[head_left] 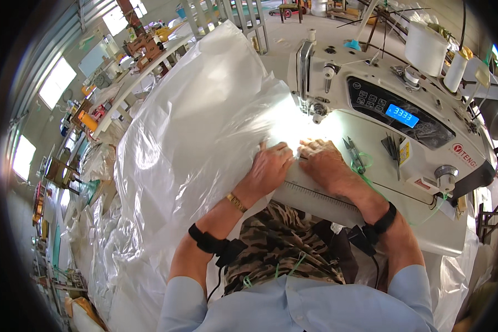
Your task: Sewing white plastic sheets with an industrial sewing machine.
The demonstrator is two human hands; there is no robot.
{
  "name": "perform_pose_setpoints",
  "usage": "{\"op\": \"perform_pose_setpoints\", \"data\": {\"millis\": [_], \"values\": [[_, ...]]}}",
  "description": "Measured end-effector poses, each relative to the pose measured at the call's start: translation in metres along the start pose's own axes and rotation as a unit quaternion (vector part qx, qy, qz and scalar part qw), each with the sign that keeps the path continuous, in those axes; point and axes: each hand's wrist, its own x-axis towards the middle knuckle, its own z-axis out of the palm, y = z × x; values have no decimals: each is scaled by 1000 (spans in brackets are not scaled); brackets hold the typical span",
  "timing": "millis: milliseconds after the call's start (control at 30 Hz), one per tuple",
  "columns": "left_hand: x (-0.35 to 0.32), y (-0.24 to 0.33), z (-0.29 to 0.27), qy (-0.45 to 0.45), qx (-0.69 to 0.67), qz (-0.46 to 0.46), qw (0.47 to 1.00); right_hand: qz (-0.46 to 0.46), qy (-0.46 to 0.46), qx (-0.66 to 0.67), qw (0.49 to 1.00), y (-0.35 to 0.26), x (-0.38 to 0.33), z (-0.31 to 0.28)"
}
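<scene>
A large sheet of clear plastic film (193, 122) spreads over the sewing table and hangs off its left side. My left hand (270, 166) lies flat on the film's edge, fingers pointing toward the needle area (315, 113) of a white industrial sewing machine (382, 105). My right hand (323, 160) presses flat beside it, on the film at the machine bed. Both hands sit just in front of the brightly lit presser foot. Each wrist carries a black strap with a cable.
Small snips with a green loop (353, 154) and dark tweezers (392, 148) lie on the machine bed to the right. White thread cones (426, 47) stand behind the machine. Cluttered workbenches (122, 72) run along the left; more plastic film (110, 243) is piled on the floor.
</scene>
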Motion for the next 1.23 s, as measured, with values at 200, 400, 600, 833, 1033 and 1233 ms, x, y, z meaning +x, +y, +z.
{"op": "perform_pose_setpoints", "data": {"millis": [200,400,600,833,1033,1233], "values": [[35,-7,9,-11,-1,0,1000,68,29,55,996,15,9,6],[41,-18,13,-28,-148,-80,985,75,149,132,977,21,8,11],[41,-30,15,3,-317,-148,937,78,141,169,972,20,11,14],[52,-30,12,-75,-252,-199,944,86,140,189,968,20,10,17],[49,-29,8,-66,-276,-195,939,148,145,211,955,12,13,12],[31,-45,17,-21,-178,-27,983,162,125,227,952,16,15,10]]}}
